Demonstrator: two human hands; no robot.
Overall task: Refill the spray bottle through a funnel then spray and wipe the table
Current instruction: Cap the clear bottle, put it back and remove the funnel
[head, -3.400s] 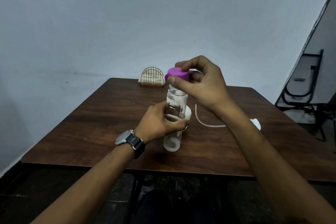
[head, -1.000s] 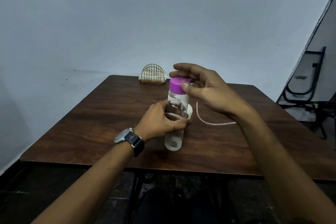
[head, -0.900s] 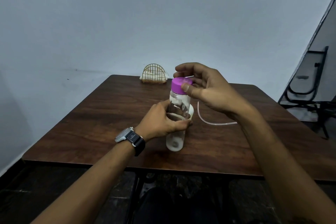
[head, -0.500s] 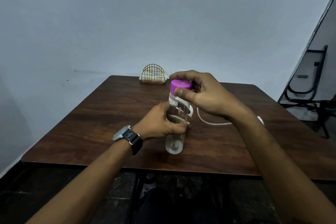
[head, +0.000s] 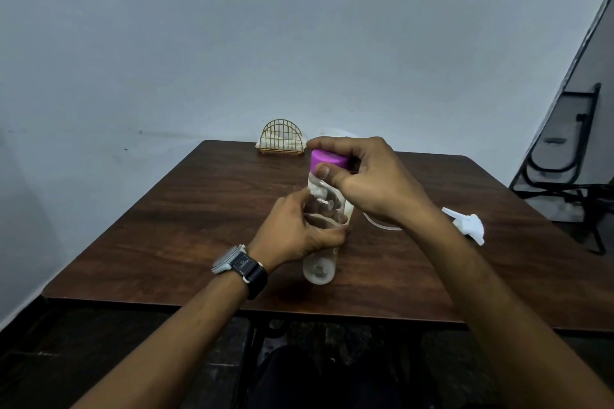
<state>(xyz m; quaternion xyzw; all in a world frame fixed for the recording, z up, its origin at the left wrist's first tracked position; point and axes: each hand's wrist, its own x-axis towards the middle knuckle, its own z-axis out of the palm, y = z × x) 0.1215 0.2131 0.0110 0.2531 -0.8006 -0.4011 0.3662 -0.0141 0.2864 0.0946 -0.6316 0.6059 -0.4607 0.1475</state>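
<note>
Before a pale grey wall, a clear bottle (head: 319,271) stands upright mid-worktop (head: 186,226). A person's left hand (head: 292,232) curls its fingers (head: 332,237) round the bottle's body; the right hand (head: 375,186) pinches the purple cap (head: 327,159). A white spray head (head: 468,224) lies apart to the right, and a wire napkin holder (head: 281,141) sits at the far edge.
</note>
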